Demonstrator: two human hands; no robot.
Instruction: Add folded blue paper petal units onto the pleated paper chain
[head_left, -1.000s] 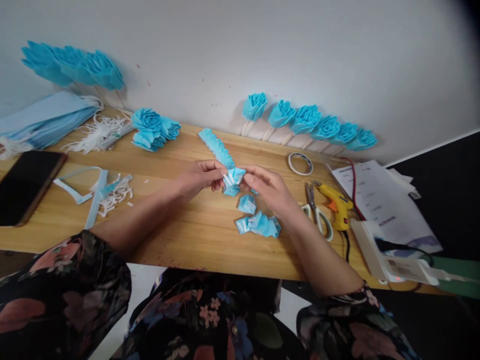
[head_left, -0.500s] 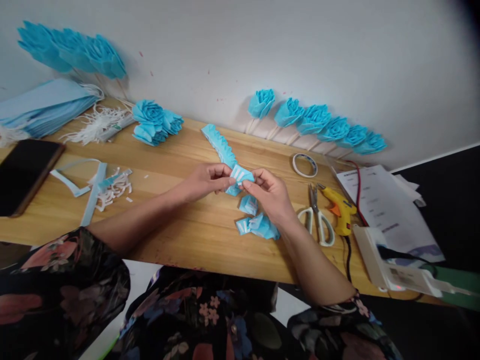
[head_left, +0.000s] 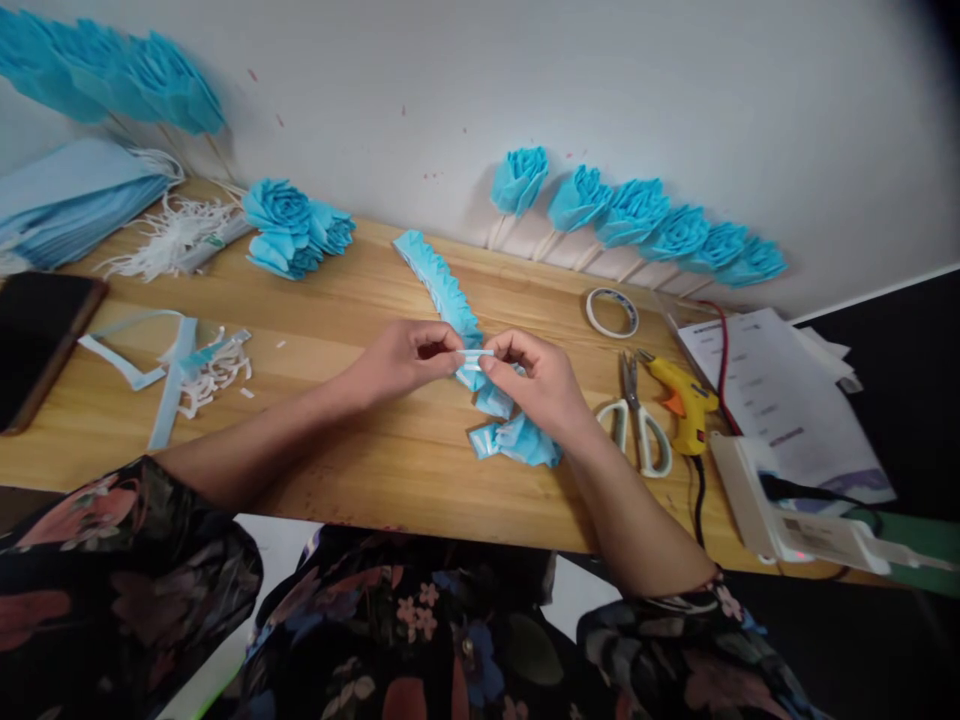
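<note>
Between my fingertips is a small blue fabric piece (head_left: 472, 364) with white strips on it, seen nearly edge-on. My left hand (head_left: 405, 362) pinches its left end, thumb against forefinger. At the right end, my right hand (head_left: 534, 385) pinches it the same way. Just behind, an overlapping row of blue fabric pieces (head_left: 441, 287) runs back across the table, its near end partly hidden by my hands. More loose blue pieces (head_left: 529, 440), some with white strips, lie by my right wrist.
Scissors (head_left: 637, 420), a yellow glue gun (head_left: 686, 400), a tape roll (head_left: 612, 313) and a white power strip (head_left: 757, 510) are at right. Blue fabric flowers (head_left: 637, 212) on sticks lean on the wall. Left are face masks (head_left: 82, 200), a phone (head_left: 45, 345) and white scraps (head_left: 214, 375).
The blue piece showed its flat, white-striped face before; now it is tipped or folded into a narrow band. Both hands keep their pinch. The whole view has shifted slightly.
</note>
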